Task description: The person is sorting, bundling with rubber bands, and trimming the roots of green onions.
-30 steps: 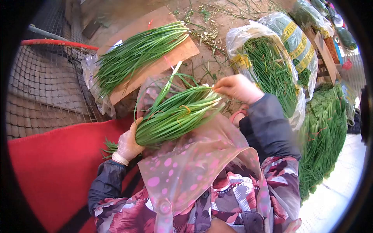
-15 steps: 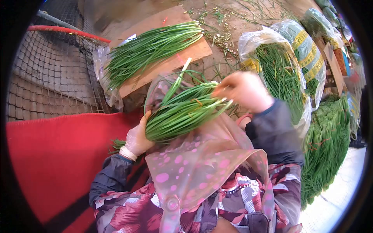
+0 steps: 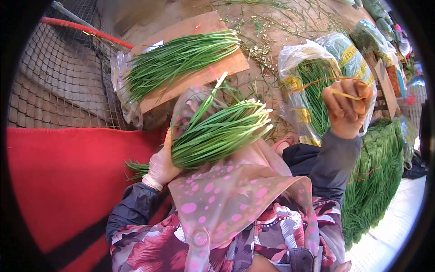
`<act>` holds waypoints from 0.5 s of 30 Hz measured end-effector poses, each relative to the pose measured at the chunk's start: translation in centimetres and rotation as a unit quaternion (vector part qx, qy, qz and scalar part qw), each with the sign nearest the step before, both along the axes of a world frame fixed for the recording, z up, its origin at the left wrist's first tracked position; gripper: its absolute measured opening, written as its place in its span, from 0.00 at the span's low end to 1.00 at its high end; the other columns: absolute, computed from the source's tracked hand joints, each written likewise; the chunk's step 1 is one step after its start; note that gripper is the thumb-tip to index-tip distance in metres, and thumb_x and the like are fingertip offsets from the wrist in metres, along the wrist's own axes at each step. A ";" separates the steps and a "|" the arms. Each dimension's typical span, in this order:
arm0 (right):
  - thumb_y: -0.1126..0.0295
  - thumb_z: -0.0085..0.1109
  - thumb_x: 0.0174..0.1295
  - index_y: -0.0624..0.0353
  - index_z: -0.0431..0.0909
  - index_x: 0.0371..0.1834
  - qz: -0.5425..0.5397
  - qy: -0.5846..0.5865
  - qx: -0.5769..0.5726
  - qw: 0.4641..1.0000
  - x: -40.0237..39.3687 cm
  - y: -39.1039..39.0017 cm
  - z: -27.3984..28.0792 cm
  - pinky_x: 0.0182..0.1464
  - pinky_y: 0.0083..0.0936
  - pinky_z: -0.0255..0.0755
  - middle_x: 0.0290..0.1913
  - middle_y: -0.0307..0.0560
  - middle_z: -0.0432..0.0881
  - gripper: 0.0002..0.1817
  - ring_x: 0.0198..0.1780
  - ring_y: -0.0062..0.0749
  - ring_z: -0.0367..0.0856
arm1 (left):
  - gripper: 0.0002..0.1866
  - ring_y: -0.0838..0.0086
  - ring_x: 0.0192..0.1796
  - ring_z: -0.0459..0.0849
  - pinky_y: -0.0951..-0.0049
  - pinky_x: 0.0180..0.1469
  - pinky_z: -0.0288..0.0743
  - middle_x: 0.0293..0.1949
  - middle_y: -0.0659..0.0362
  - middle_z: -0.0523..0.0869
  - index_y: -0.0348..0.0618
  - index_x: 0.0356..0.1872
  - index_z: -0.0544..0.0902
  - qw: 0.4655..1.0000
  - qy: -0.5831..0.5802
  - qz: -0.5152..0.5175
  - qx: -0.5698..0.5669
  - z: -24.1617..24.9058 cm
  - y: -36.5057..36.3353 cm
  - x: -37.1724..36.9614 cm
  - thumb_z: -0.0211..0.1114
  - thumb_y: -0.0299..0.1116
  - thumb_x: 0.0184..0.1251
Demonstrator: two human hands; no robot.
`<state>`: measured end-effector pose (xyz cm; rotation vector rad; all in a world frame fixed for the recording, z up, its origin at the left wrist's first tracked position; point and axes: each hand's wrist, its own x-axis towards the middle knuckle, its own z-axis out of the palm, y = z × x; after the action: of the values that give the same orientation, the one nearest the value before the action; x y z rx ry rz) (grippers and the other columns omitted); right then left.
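Note:
My left hand (image 3: 162,163), in a thin pale glove, is wrapped round the leafy end of a bunch of garlic chives (image 3: 217,131) above my lap. The cut white ends point right, and one paler stalk sticks up from the bunch. Away to the right, my raised right hand (image 3: 346,109) has its fingers curled over a thin yellow-brown strand (image 3: 308,84), which stretches left from the knuckles. Under the bunch lies a translucent apron (image 3: 226,190) with pink dots.
More chives (image 3: 181,61) lie on a wooden board (image 3: 231,65) ahead. Plastic bags (image 3: 290,56) of chives stand at the right, beside a large stack of greens (image 3: 374,181). Red cloth (image 3: 68,181) and wire mesh (image 3: 63,86) are at the left. Trimmings (image 3: 260,50) litter the floor.
My right hand has moved from the white ends of the bunch out to the right and up, with the yellow-brown strand now in its fingers. My left hand keeps its hold.

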<state>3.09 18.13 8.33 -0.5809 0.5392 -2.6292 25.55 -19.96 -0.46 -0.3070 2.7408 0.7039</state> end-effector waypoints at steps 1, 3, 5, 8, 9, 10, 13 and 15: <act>0.49 0.56 0.66 0.55 0.78 0.37 -0.047 0.014 0.319 0.946 -1.2 0.1 -1.8 0.24 0.24 0.68 0.26 0.33 0.78 0.19 0.20 0.24 0.73 | 0.56 0.50 0.36 0.86 0.59 0.37 0.80 0.41 0.46 0.86 0.45 0.76 0.41 1.000 0.000 -0.004 0.003 -0.5 0.0 0.3 0.73 0.41 0.53; 0.49 0.57 0.65 0.58 0.79 0.43 -0.096 0.025 0.605 0.790 -1.7 0.5 -5.6 0.29 0.26 0.72 0.30 0.36 0.83 0.21 0.24 0.26 0.79 | 0.54 0.51 0.35 0.87 0.60 0.37 0.80 0.41 0.47 0.86 0.45 0.76 0.45 0.995 0.094 -0.024 0.009 -1.2 -0.1 0.5 0.73 0.38 0.53; 0.48 0.58 0.63 0.61 0.78 0.53 -0.074 0.123 0.721 0.678 -2.5 0.4 -9.3 0.47 0.27 0.72 0.42 0.50 0.84 0.27 0.41 0.33 0.82 | 0.51 0.52 0.34 0.86 0.60 0.35 0.79 0.39 0.47 0.86 0.43 0.75 0.47 0.988 0.146 -0.043 0.005 -1.6 -0.1 0.5 0.71 0.36 0.54; 0.46 0.59 0.61 0.60 0.79 0.56 0.015 0.177 0.730 0.660 -1.9 -4.1 -8.8 0.59 0.28 0.70 0.51 0.56 0.84 0.30 0.54 0.39 0.82 | 0.46 0.53 0.32 0.86 0.62 0.32 0.79 0.38 0.47 0.86 0.42 0.73 0.55 0.982 0.182 -0.052 0.024 -1.5 0.3 0.9 0.71 0.34 0.54; 0.46 0.59 0.60 0.59 0.80 0.54 0.050 0.205 0.737 0.642 -1.4 -6.3 -8.2 0.58 0.29 0.71 0.48 0.54 0.85 0.28 0.52 0.41 0.82 | 0.46 0.54 0.32 0.86 0.63 0.33 0.79 0.37 0.47 0.86 0.41 0.73 0.57 0.980 0.190 -0.065 0.009 -1.5 0.2 0.7 0.71 0.34 0.53; 0.47 0.60 0.60 0.57 0.82 0.52 0.083 0.234 0.743 0.622 -1.1 -8.3 -7.7 0.57 0.31 0.72 0.46 0.53 0.86 0.27 0.50 0.43 0.83 | 0.45 0.54 0.32 0.86 0.63 0.33 0.79 0.37 0.47 0.86 0.40 0.72 0.58 0.976 0.201 -0.079 -0.004 -1.6 0.2 0.4 0.71 0.34 0.53; 0.54 0.61 0.57 0.53 0.85 0.42 0.024 0.280 0.771 0.571 -1.2 -11.3 -10.4 0.49 0.37 0.76 0.38 0.53 0.86 0.17 0.43 0.50 0.83 | 0.42 0.55 0.33 0.86 0.63 0.33 0.78 0.36 0.46 0.86 0.38 0.70 0.63 0.970 0.227 -0.085 -0.015 -1.0 0.2 0.1 0.71 0.33 0.52; 0.59 0.60 0.56 0.53 0.85 0.36 -0.116 0.223 0.826 0.504 -3.9 -9.4 -14.7 0.42 0.41 0.77 0.34 0.53 0.85 0.12 0.38 0.50 0.84 | 0.41 0.55 0.34 0.86 0.63 0.33 0.78 0.36 0.47 0.86 0.37 0.68 0.64 0.979 0.187 -0.075 -0.028 -0.2 -0.1 0.8 0.71 0.34 0.52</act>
<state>-0.84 8.72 -6.35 -0.3789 2.7500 -0.8503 26.34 -20.07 -0.65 0.0279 3.1001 0.7053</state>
